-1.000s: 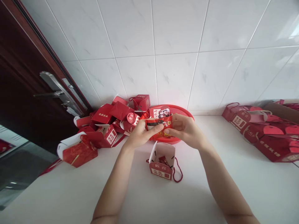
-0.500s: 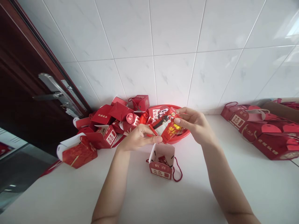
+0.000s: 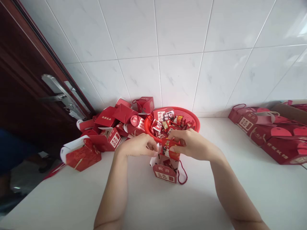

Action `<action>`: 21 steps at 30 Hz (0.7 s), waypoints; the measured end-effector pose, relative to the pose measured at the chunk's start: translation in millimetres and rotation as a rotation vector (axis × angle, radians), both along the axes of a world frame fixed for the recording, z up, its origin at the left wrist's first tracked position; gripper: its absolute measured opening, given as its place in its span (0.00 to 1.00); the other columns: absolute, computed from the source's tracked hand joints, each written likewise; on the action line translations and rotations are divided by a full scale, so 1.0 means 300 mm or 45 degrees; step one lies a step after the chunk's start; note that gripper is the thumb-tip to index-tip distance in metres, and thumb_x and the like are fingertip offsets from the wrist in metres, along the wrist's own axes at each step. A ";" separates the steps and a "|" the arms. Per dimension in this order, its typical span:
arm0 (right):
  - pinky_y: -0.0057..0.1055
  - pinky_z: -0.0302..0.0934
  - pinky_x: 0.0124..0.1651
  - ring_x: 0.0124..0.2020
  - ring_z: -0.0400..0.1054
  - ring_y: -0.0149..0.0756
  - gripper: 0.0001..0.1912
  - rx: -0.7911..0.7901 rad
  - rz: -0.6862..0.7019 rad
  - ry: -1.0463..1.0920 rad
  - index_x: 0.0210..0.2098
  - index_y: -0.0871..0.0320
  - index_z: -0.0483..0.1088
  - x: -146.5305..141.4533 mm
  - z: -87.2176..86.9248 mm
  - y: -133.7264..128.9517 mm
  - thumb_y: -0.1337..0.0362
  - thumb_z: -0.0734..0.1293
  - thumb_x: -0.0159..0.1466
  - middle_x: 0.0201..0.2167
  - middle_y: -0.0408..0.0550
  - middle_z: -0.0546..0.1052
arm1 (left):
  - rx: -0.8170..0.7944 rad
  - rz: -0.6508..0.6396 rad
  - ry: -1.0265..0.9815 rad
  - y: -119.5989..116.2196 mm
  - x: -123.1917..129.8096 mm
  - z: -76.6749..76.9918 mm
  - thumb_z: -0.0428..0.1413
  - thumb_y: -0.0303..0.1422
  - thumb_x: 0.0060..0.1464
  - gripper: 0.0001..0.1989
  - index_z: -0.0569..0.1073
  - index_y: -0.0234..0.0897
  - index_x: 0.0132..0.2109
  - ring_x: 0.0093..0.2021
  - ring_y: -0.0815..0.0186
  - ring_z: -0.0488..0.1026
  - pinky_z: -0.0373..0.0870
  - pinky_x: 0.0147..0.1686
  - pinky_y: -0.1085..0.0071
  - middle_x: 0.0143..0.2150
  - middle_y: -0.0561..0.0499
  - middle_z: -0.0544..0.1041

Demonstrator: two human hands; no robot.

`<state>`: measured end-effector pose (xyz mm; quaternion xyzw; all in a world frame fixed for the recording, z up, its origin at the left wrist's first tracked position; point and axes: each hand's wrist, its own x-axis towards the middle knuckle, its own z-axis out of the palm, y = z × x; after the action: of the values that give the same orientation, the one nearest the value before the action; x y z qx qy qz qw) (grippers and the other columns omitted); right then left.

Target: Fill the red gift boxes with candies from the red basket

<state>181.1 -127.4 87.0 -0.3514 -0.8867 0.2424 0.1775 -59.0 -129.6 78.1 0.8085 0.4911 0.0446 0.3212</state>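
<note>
A small red-and-white candy box [image 3: 165, 174] stands open on the white table, with a dark red cord handle [image 3: 184, 175] hanging at its right side. Red wrapped sweets [image 3: 169, 163] lie inside it. My right hand [image 3: 194, 143] pinches a red and gold snack packet [image 3: 170, 149] at the box's mouth, partly inside the back opening. My left hand [image 3: 140, 146] is closed at the back left edge of the box, thumb and fingers against its white flap. Behind my hands sits a red plastic basket [image 3: 197, 123] of wrapped sweets.
Several red gift boxes [image 3: 105, 118] are heaped at the left against the tiled wall [image 3: 136, 32]. More filled boxes [image 3: 266, 134] stand in a row on the right. Beyond the table's left edge, a person [image 3: 14, 153] in blue is by the dark door [image 3: 21, 70].
The packet has come down from above the basket to the box mouth, now in my right hand alone. My left hand has let go of it and moved to the box edge. A person appears at left.
</note>
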 end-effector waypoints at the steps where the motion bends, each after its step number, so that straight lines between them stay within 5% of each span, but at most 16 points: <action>1: 0.28 0.47 0.29 0.23 0.57 0.27 0.07 -0.006 0.009 -0.041 0.41 0.55 0.72 -0.004 -0.001 -0.003 0.68 0.68 0.62 0.23 0.38 0.70 | -0.011 0.030 0.011 -0.001 0.002 0.002 0.62 0.33 0.50 0.06 0.82 0.36 0.35 0.37 0.62 0.78 0.69 0.36 0.72 0.35 0.51 0.83; 7: 0.28 0.46 0.30 0.28 0.64 0.31 0.07 -0.021 0.136 -0.238 0.41 0.55 0.72 -0.050 -0.031 0.002 0.67 0.67 0.63 0.30 0.42 0.76 | -0.069 0.049 0.039 -0.005 0.007 0.011 0.62 0.30 0.45 0.11 0.81 0.37 0.39 0.36 0.61 0.79 0.68 0.34 0.72 0.34 0.52 0.83; 12: 0.29 0.46 0.30 0.29 0.65 0.32 0.06 0.048 -0.007 -0.237 0.42 0.56 0.72 -0.051 -0.041 0.013 0.67 0.65 0.65 0.31 0.44 0.78 | -0.042 0.089 0.063 -0.009 0.010 0.012 0.63 0.32 0.45 0.10 0.80 0.36 0.37 0.34 0.62 0.78 0.68 0.33 0.72 0.33 0.52 0.82; 17: 0.28 0.49 0.31 0.27 0.65 0.30 0.10 0.046 0.040 -0.147 0.45 0.54 0.74 -0.010 -0.037 0.025 0.68 0.64 0.65 0.33 0.44 0.79 | -0.033 0.026 0.017 -0.018 0.017 0.013 0.62 0.33 0.46 0.12 0.81 0.36 0.40 0.32 0.63 0.77 0.67 0.31 0.73 0.30 0.52 0.80; 21: 0.29 0.51 0.31 0.30 0.68 0.32 0.07 0.058 0.130 -0.206 0.36 0.55 0.77 0.017 -0.032 0.033 0.70 0.66 0.63 0.34 0.46 0.80 | -0.037 -0.025 0.018 -0.020 0.031 0.004 0.62 0.34 0.46 0.14 0.81 0.36 0.42 0.31 0.63 0.75 0.66 0.30 0.74 0.29 0.52 0.79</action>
<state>186.1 -117.4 77.5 -0.3202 -0.9201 0.2019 0.1006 -49.7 -135.7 79.5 0.8088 0.4860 0.0285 0.3300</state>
